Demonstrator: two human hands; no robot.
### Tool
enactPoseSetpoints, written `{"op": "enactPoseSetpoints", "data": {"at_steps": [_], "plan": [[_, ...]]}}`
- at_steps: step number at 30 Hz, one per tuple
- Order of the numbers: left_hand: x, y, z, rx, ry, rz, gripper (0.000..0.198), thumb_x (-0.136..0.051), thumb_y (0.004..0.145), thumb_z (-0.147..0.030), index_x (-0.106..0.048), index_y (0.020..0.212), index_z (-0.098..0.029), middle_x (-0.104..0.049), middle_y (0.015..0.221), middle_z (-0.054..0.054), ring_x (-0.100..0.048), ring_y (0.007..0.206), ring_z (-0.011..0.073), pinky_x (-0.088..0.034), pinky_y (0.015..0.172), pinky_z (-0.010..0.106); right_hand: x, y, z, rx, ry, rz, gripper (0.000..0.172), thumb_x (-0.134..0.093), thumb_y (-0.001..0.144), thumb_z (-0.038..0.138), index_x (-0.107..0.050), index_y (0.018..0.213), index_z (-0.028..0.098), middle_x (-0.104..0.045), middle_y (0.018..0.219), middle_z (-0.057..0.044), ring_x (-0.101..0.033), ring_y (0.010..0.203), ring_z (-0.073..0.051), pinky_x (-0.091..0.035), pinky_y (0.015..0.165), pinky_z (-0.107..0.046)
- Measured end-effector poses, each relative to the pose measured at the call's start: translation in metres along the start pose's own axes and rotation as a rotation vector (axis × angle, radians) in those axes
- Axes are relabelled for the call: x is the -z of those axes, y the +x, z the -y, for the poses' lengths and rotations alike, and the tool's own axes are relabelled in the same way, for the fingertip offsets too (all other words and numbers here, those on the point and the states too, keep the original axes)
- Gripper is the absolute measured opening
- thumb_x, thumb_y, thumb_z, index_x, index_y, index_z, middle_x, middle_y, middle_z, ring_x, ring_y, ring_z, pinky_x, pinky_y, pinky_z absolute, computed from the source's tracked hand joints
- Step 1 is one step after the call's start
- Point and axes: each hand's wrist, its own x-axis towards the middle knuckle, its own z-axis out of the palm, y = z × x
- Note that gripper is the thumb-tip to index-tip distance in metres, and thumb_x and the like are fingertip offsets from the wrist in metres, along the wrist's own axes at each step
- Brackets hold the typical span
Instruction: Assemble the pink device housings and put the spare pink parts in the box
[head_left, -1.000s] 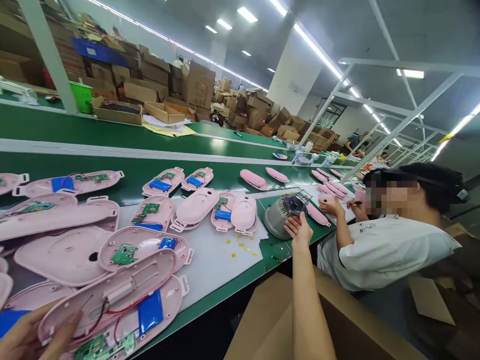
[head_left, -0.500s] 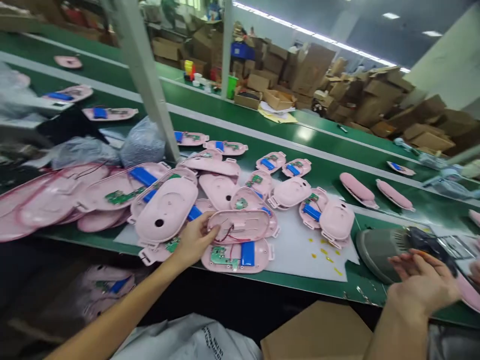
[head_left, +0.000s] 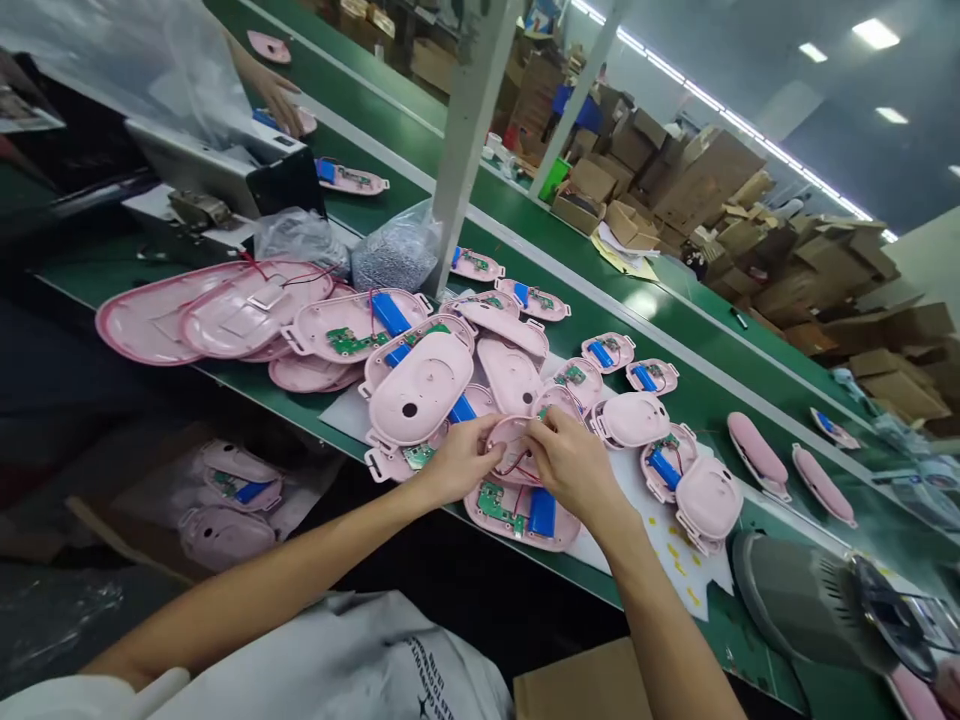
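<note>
Both my hands meet over one pink oval shell (head_left: 514, 447) with red wires, at the near edge of the green belt (head_left: 675, 395). My left hand (head_left: 459, 460) grips its left side and my right hand (head_left: 568, 462) pinches its right side from above. Just below them lies an open pink shell half (head_left: 517, 515) with a green circuit board and a blue battery. A closed pink shell (head_left: 420, 388) with a small hole lies to the left of my left hand.
Several more pink shells cover the belt and a white sheet (head_left: 660, 545). A grey round device (head_left: 814, 605) sits at the right. A white post (head_left: 472, 130), plastic bags (head_left: 394, 250) and a machine (head_left: 217, 175) stand at the left. Another person's hand (head_left: 277, 95) is farther up. Cardboard boxes (head_left: 720, 200) are stacked behind.
My view swung left from the co-worker and the grey device. My right hand left that device and joined my left hand on the pink shell.
</note>
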Motion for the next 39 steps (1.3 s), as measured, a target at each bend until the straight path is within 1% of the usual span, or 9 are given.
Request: {"op": "enactPoseSetpoints", "data": {"at_steps": [7,13,17,19,23,27,30,34,39], "plan": [[-0.004,-0.003,0.003,-0.062,0.015,-0.095,0.039,-0.052,0.083,-0.016,-0.062,0.121,-0.018,-0.07,0.107,0.004,-0.066,0.094,0.0191,-0.052,0.081,0.026,-0.004,0.005,0.011,-0.05,-0.117,0.033,0.024,-0.04,0.098,0.031,-0.062,0.093,0.022,-0.053,0.09,-0.005,-0.053,0.082,-0.016,-0.026,0.055,-0.027],[-0.004,-0.005,0.002,-0.056,0.051,-0.116,0.042,-0.051,0.082,-0.014,-0.061,0.123,-0.018,-0.072,0.103,0.003,-0.067,0.093,0.0194,-0.052,0.086,0.029,-0.003,0.009,0.016,-0.08,-0.136,0.051,0.026,-0.041,0.097,0.031,-0.066,0.094,0.024,-0.057,0.091,-0.005,-0.055,0.084,-0.016,-0.026,0.056,-0.028],[-0.004,-0.007,0.001,-0.06,0.045,-0.147,0.04,-0.052,0.082,-0.013,-0.063,0.12,-0.018,-0.071,0.111,0.003,-0.066,0.097,0.0199,-0.052,0.087,0.028,0.001,0.017,0.016,-0.139,-0.115,0.095,0.021,-0.05,0.092,0.03,-0.069,0.084,0.022,-0.06,0.085,-0.004,-0.056,0.078,-0.016,-0.025,0.056,-0.029],[-0.005,-0.008,0.001,-0.064,0.049,-0.153,0.04,-0.052,0.081,-0.013,-0.063,0.119,-0.018,-0.07,0.111,0.003,-0.066,0.098,0.0198,-0.051,0.086,0.028,0.003,0.022,0.014,-0.226,-0.088,0.112,0.019,-0.06,0.085,0.035,-0.068,0.076,0.021,-0.061,0.083,-0.003,-0.055,0.072,-0.015,-0.024,0.056,-0.029],[-0.004,-0.009,-0.001,-0.041,0.094,-0.176,0.037,-0.053,0.082,-0.016,-0.062,0.118,-0.018,-0.071,0.106,0.002,-0.067,0.089,0.018,-0.052,0.082,0.027,0.005,0.024,0.009,-0.344,0.031,0.09,0.029,-0.069,0.078,0.045,-0.062,0.066,0.019,-0.059,0.081,-0.001,-0.053,0.069,-0.014,-0.025,0.056,-0.028],[-0.004,-0.01,-0.006,-0.055,0.133,-0.196,0.032,-0.053,0.084,-0.021,-0.063,0.115,-0.019,-0.071,0.1,0.001,-0.066,0.084,0.0169,-0.051,0.081,0.027,0.012,0.013,0.003,-0.243,0.226,0.065,0.023,-0.06,0.087,0.043,-0.064,0.078,0.022,-0.057,0.085,0.0,-0.052,0.07,-0.013,-0.032,0.061,-0.027],[-0.004,-0.009,-0.008,-0.06,0.132,-0.197,0.033,-0.053,0.084,-0.02,-0.063,0.116,-0.02,-0.071,0.101,0.001,-0.066,0.085,0.017,-0.051,0.082,0.027,0.017,0.008,0.0,-0.119,0.338,0.112,0.017,-0.049,0.094,0.034,-0.062,0.09,0.023,-0.055,0.089,0.001,-0.053,0.075,-0.012,-0.035,0.066,-0.025],[-0.005,-0.009,-0.008,-0.069,0.126,-0.203,0.036,-0.053,0.082,-0.016,-0.062,0.117,-0.02,-0.071,0.105,0.001,-0.066,0.088,0.0173,-0.05,0.084,0.027,0.016,0.01,0.002,-0.061,0.224,0.139,0.018,-0.044,0.096,0.028,-0.06,0.091,0.023,-0.053,0.089,0.0,-0.052,0.075,-0.012,-0.031,0.062,-0.026],[-0.005,-0.01,-0.006,-0.045,0.12,-0.201,0.038,-0.053,0.082,-0.017,-0.063,0.119,-0.018,-0.071,0.091,0.001,-0.066,0.079,0.0161,-0.051,0.078,0.026,0.012,0.018,0.009,-0.008,0.036,0.143,0.021,-0.042,0.096,0.027,-0.062,0.093,0.023,-0.053,0.09,-0.002,-0.052,0.078,-0.013,-0.028,0.06,-0.027]]}}
